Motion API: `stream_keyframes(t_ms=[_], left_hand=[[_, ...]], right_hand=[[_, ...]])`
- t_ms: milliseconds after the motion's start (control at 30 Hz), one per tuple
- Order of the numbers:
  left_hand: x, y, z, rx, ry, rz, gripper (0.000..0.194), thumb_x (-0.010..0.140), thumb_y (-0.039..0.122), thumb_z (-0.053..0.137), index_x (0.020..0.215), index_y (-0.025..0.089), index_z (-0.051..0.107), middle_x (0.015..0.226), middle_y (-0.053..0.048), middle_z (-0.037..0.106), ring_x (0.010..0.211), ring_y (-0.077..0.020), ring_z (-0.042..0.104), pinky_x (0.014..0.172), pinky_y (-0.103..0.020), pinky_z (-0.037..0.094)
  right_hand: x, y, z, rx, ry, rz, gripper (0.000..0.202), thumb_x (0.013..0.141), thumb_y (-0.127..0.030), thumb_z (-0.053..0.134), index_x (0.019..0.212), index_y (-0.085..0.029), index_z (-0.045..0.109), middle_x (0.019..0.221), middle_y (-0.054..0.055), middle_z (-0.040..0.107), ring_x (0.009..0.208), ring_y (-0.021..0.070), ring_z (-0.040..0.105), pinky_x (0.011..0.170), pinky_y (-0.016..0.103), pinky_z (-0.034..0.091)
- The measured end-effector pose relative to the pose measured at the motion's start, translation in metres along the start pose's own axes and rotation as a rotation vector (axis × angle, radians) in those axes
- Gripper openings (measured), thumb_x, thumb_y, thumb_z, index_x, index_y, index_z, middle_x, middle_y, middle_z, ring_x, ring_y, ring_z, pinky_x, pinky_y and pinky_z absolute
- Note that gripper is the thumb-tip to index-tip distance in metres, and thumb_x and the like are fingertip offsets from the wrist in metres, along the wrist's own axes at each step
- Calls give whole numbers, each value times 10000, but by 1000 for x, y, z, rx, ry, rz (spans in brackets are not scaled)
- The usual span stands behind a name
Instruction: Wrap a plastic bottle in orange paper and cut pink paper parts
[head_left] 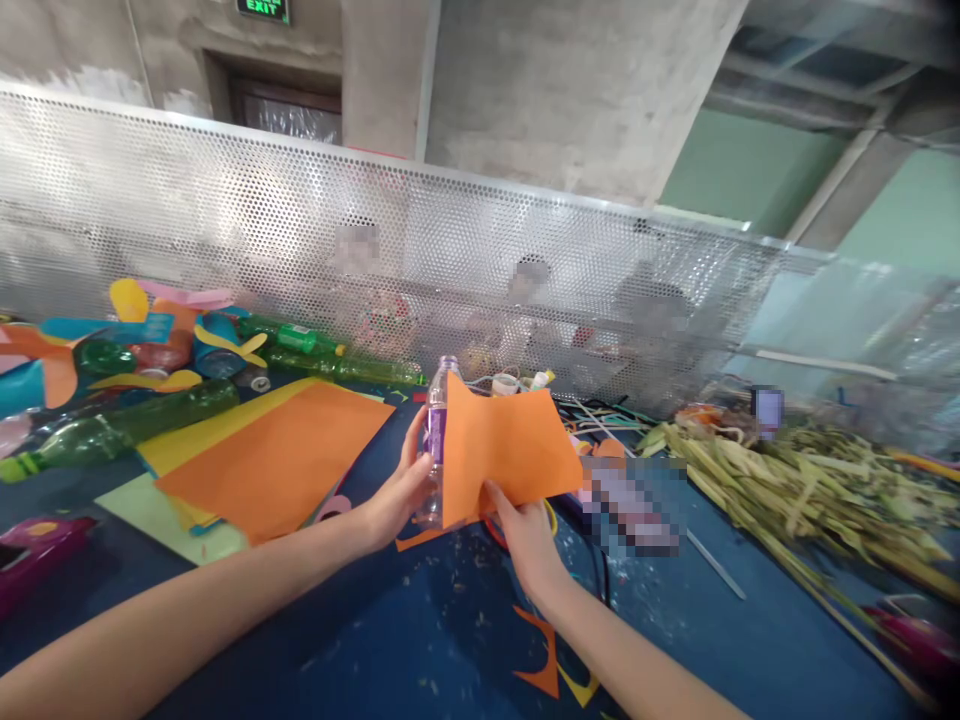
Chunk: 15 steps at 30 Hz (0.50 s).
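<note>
In the head view, my left hand (409, 490) is closed around a clear plastic bottle (433, 430) with a purple label, which stands upright over the table. A sheet of orange paper (517, 440) is held against the bottle's right side, slightly bent near its left edge. My right hand (525, 530) pinches the lower edge of this sheet, thumb in front and the other fingers mostly hidden behind it. Left of the bottle lies a stack of coloured paper (292, 450), orange on top. Orange paper scraps (547, 655) rest below my right wrist.
Green plastic bottles (142, 420) and paper-trimmed bottles lie at the left. Dried plant leaves (787, 490) spread over the right side of the blue table (360, 620). A perforated metal screen (300, 220) rises behind, with people beyond it.
</note>
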<state>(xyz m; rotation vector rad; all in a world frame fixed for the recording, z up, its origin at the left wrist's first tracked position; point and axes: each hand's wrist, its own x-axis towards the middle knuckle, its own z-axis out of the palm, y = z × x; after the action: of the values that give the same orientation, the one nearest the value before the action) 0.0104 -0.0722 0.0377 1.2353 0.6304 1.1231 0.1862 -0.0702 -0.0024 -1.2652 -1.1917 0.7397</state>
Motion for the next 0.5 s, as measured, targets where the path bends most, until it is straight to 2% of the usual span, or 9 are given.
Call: stream_keyframes(t_ms=[133, 233, 367, 500], left_hand=[[-3, -2, 0, -17, -11, 56, 947, 740, 558, 602, 1412, 409, -48, 1352, -88, 431, 896, -256, 596, 618, -319, 501], [-3, -3, 2, -66, 9, 46, 827, 805, 413, 547, 1405, 442, -21, 1383, -54, 400, 901, -247, 595, 616, -332, 521], [-1, -4, 4, -57, 93, 47, 700, 831, 302, 435, 1423, 391, 72, 1406, -18, 383, 1059, -251, 543, 803, -388, 514], [2, -5, 2, 65, 225, 114, 664, 845, 304, 420, 1427, 356, 105, 1437, 6, 342, 1226, -238, 420, 989, -374, 406]], right_hand=[[-2, -11, -2, -48, 32, -99, 427, 699, -407, 648, 1061, -179, 652, 1159, 78, 639, 1190, 289, 495, 1056, 420, 318], [-2, -14, -2, -41, 32, -125, 436, 709, -412, 634, 1081, -183, 642, 1187, 79, 621, 1198, 287, 484, 1053, 419, 321], [1, -9, -1, -14, 44, -34, 440, 682, -404, 667, 1060, -180, 644, 1127, 90, 651, 1138, 294, 531, 1034, 433, 344], [12, -10, -3, 227, -20, 5, 592, 665, -383, 698, 1198, -186, 533, 1126, 77, 648, 1087, 258, 574, 958, 409, 438]])
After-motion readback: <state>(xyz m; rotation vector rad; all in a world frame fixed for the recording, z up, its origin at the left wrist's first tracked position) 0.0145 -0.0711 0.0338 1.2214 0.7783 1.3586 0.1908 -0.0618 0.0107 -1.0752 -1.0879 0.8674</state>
